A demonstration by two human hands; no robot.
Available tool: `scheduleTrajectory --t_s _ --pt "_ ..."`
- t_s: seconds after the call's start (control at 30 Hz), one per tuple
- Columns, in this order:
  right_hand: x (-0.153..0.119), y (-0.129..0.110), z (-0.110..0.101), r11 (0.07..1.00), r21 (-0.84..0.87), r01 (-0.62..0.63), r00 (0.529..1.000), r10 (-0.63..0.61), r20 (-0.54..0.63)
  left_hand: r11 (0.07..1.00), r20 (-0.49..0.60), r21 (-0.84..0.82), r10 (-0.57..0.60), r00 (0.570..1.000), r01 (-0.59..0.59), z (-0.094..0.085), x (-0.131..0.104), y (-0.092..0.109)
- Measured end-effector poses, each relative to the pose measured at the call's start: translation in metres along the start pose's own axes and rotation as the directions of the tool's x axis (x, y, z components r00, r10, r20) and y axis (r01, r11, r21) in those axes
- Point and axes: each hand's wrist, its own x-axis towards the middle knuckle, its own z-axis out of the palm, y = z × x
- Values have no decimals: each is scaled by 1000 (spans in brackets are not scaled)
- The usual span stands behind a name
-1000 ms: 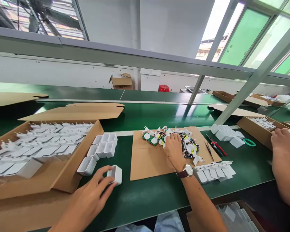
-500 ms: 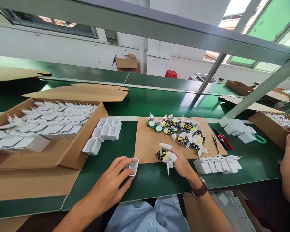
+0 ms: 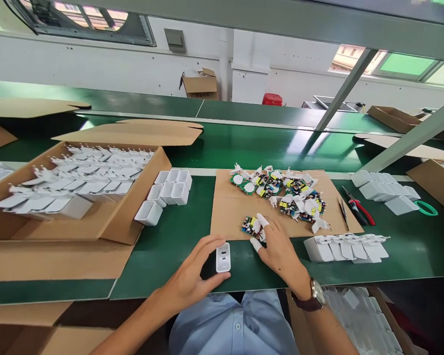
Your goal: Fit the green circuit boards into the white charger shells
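My left hand [image 3: 196, 271] is closed round a small white plastic charger housing [image 3: 223, 257], thumb at its near end and fingers at its far end. The housing's open side faces up, showing small slots inside. My right hand [image 3: 283, 251], with white finger cots on thumb and index finger, pinches a small circuit board [image 3: 250, 225] at its white plug part. That board is at the near edge of a cardboard sheet [image 3: 225, 217]. Farther back on the sheet lies a pile of similar boards with white plug parts [image 3: 296, 197].
An open carton [image 3: 111, 227] of white chargers stands at left, beside several empty housings [image 3: 150, 212]. Tweezers [image 3: 343, 214] and red-and-black pliers [image 3: 358, 207] lie at right. Nearby are a row of housings with plugs [image 3: 348, 247], more white housings [image 3: 388, 190] and a green ring [image 3: 426, 208].
My left hand has turned the housing so its open side faces me. My right hand has rolled palm-down over the board. The view has shifted, and the other person's arm at right is out of sight.
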Motion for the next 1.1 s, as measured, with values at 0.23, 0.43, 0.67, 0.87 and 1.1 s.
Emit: scheduleTrajectory --t_s 0.23,0.43,0.67,0.87,1.1 --pt "-11 0 -4 927 374 -19 996 51 -77 981 63 -149 -113 992 121 10 2 2" --pt "-30 -15 -15 853 518 63 981 42 -189 985 -15 -137 -107 994 103 16 1 1" --pt "-39 -15 -24 870 484 95 970 28 -240 963 153 -100 -234 960 251 9 4 7" --pt "-49 -30 -38 818 542 193 968 -71 -239 991 70 -113 -69 995 77 13 15 7" --pt "-52 -46 -35 869 268 417 887 -324 -328 999 -68 -15 27 997 -28 23 15 3"
